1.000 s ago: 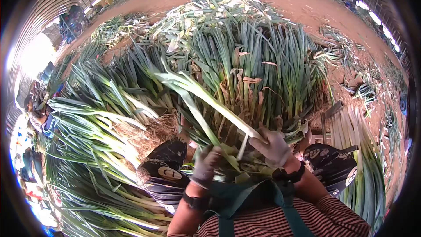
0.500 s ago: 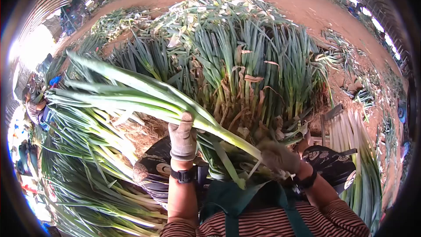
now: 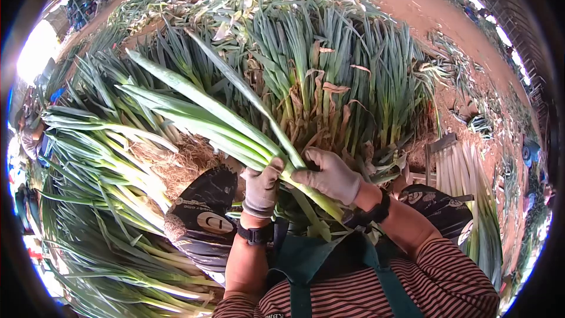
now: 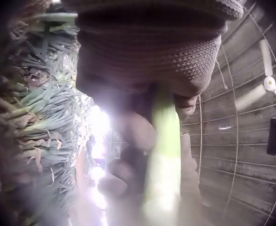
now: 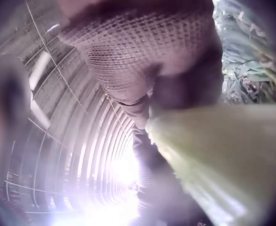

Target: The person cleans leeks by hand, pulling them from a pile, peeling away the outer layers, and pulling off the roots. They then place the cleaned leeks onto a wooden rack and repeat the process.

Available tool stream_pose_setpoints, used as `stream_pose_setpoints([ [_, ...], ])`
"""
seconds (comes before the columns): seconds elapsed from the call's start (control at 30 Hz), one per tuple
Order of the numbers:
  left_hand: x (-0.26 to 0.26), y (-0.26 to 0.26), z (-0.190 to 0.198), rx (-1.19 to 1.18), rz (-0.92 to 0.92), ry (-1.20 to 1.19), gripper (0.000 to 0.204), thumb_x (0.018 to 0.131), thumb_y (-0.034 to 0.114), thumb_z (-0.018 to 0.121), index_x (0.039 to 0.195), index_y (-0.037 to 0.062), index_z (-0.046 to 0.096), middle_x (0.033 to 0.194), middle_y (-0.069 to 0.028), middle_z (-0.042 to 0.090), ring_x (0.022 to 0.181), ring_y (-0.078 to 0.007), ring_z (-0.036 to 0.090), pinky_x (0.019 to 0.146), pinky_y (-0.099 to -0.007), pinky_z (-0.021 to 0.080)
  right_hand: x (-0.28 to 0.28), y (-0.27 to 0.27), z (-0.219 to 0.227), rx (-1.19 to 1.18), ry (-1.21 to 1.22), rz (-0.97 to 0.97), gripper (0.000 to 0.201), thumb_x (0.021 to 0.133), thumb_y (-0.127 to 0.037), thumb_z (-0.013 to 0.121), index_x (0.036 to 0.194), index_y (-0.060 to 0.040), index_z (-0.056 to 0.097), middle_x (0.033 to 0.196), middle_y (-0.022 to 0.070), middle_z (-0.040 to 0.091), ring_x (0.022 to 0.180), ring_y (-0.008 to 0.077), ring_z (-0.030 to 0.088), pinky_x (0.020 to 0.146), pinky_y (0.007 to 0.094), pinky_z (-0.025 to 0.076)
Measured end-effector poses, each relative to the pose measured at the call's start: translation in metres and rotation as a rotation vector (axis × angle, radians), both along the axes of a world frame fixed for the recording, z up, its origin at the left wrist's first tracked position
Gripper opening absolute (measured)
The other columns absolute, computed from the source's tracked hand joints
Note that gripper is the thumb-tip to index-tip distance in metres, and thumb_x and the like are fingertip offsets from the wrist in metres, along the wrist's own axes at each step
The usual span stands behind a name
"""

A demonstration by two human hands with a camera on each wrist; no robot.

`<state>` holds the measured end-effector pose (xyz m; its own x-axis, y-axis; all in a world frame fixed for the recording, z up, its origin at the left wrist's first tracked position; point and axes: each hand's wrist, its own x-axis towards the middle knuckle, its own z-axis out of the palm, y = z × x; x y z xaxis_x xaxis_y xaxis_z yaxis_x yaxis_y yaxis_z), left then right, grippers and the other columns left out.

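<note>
In the head view a long green onion (image 3: pixel 215 132) slants across my lap, its leaves fanned to the upper left. My gloved left hand (image 3: pixel 262 191) grips it where the leaves meet the stalk. Close beside, my gloved right hand (image 3: pixel 334 178) pinches a single outer leaf (image 3: pixel 250 94) that stands apart from the others. The pale lower stalk (image 3: pixel 321 200) runs down under the right hand toward my apron (image 3: pixel 306 259). In the left wrist view the stalk (image 4: pixel 165 155) comes out below the glove; a blurred pale stalk (image 5: pixel 213 155) crosses the right wrist view.
Upright green onions (image 3: pixel 353 94) stand in front, with a heap of stripped leaves (image 3: pixel 294 0) behind. More onions (image 3: pixel 100 165) lie at left, their roots (image 3: pixel 176 168) toward me. Cleaned white stalks (image 3: pixel 468 179) lie at right. Dark patterned covers (image 3: pixel 206 218) wrap my legs.
The onion swung left, its leaves now fanned over the left pile. My left hand took hold of it, and my right hand moved from the lower end up beside the left.
</note>
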<state>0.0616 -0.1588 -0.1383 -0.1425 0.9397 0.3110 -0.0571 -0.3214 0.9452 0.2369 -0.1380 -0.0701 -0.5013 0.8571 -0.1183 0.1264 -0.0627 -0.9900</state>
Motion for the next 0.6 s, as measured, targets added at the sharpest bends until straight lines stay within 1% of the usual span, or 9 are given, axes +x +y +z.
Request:
stream_pose_setpoints([
  [0.03, 0.004, -0.002, -0.001, -0.131, -0.039, -0.19, 0.009, 0.091, 0.004, 0.055, 0.083, 0.003, 0.06, 0.082, -0.0007, 0.061, 0.073, -0.0136, 0.058, 0.066, -0.0285, 0.048, 0.001, -0.004, -0.01, 0.077, -0.027, -0.054, 0.027, 0.086, -0.018, 0.071, 0.097, 0.0032, 0.058, 0.082, 0.0066, 0.062, 0.079, 0.0066, 0.055, 0.071, 0.0277, 0.048],
  [0.07, 0.002, 0.006, 0.003, 0.228, 0.166, 0.496, 0.003, 0.083, 0.002, 0.063, 0.084, 0.0028, 0.066, 0.085, -0.0013, 0.064, 0.077, -0.0108, 0.057, 0.068, -0.0273, 0.047, 0.0, -0.008, -0.014, 0.155, -0.055, -0.106, 0.026, 0.087, -0.018, 0.071, 0.095, 0.0026, 0.058, 0.079, 0.0077, 0.061, 0.078, 0.0063, 0.054, 0.07, 0.0282, 0.048],
  [0.13, 0.014, 0.0, 0.011, -0.4, 0.033, -0.362, 0.008, 0.085, 0.01, 0.067, 0.087, 0.0019, 0.067, 0.084, -0.0006, 0.063, 0.076, -0.0102, 0.056, 0.068, -0.0265, 0.047, 0.003, -0.015, -0.014, 0.331, -0.235, -0.213, 0.025, 0.086, -0.019, 0.071, 0.088, 0.0014, 0.057, 0.073, 0.0149, 0.058, 0.07, 0.0146, 0.059, 0.064, 0.0328, 0.048],
  [0.2, 0.014, 0.003, 0.005, -0.42, 0.027, -0.374, 0.018, 0.085, 0.017, 0.069, 0.091, 0.0007, 0.068, 0.083, -0.0006, 0.063, 0.074, -0.0101, 0.056, 0.067, -0.0258, 0.047, 0.003, -0.024, 0.002, 0.497, -0.408, -0.27, 0.025, 0.085, -0.019, 0.071, 0.086, 0.0013, 0.057, 0.072, 0.0174, 0.058, 0.067, 0.0215, 0.062, 0.062, 0.0348, 0.048],
  [0.23, 0.015, 0.004, 0.004, -0.45, 0.047, -0.381, 0.019, 0.085, 0.018, 0.069, 0.092, 0.0003, 0.068, 0.082, -0.0007, 0.063, 0.073, -0.01, 0.056, 0.066, -0.0255, 0.047, 0.007, -0.027, -0.006, 0.621, -0.532, -0.232, 0.024, 0.083, -0.017, 0.07, 0.083, 0.0021, 0.056, 0.072, 0.0191, 0.059, 0.063, 0.0303, 0.061, 0.059, 0.0374, 0.048],
  [0.37, 0.006, 0.007, -0.015, -0.503, 0.11, -0.406, 0.02, 0.086, 0.02, 0.068, 0.092, 0.0004, 0.066, 0.079, -0.0005, 0.062, 0.068, -0.0096, 0.056, 0.061, -0.0248, 0.047, 0.04, -0.059, 0.003, 0.325, -0.464, -0.326, 0.021, 0.082, -0.015, 0.069, 0.076, 0.0015, 0.057, 0.069, 0.0176, 0.06, 0.058, 0.0294, 0.061, 0.055, 0.0365, 0.047],
  [0.43, 0.002, 0.004, -0.007, -0.525, 0.077, -0.462, 0.02, 0.086, 0.02, 0.068, 0.093, 0.0017, 0.064, 0.078, -0.0009, 0.061, 0.061, -0.0102, 0.056, 0.053, -0.0238, 0.047, 0.072, -0.072, 0.008, 0.235, -0.568, -0.303, 0.021, 0.081, -0.017, 0.07, 0.086, 0.0007, 0.06, 0.07, 0.0177, 0.062, 0.062, 0.0329, 0.063, 0.059, 0.04, 0.049],
  [0.53, 0.001, 0.002, -0.01, -0.527, 0.024, -0.484, 0.02, 0.089, 0.021, 0.063, 0.095, 0.0017, 0.061, 0.078, -0.0041, 0.062, 0.059, -0.0121, 0.059, 0.05, -0.0237, 0.049, 0.136, -0.071, -0.006, 0.194, -1.214, -0.322, 0.026, 0.081, -0.023, 0.07, 0.092, -0.0008, 0.062, 0.081, 0.016, 0.062, 0.073, 0.0292, 0.064, 0.068, 0.0369, 0.051],
  [0.6, 0.001, 0.002, -0.016, -0.391, -0.032, -0.354, 0.021, 0.092, 0.022, 0.06, 0.095, 0.0008, 0.062, 0.08, -0.0056, 0.063, 0.064, -0.0136, 0.061, 0.056, -0.0258, 0.05, 0.142, -0.065, -0.003, 0.555, -1.189, -0.359, 0.032, 0.078, -0.027, 0.073, 0.096, -0.0017, 0.063, 0.091, 0.0174, 0.064, 0.08, 0.0305, 0.065, 0.073, 0.0374, 0.051],
])
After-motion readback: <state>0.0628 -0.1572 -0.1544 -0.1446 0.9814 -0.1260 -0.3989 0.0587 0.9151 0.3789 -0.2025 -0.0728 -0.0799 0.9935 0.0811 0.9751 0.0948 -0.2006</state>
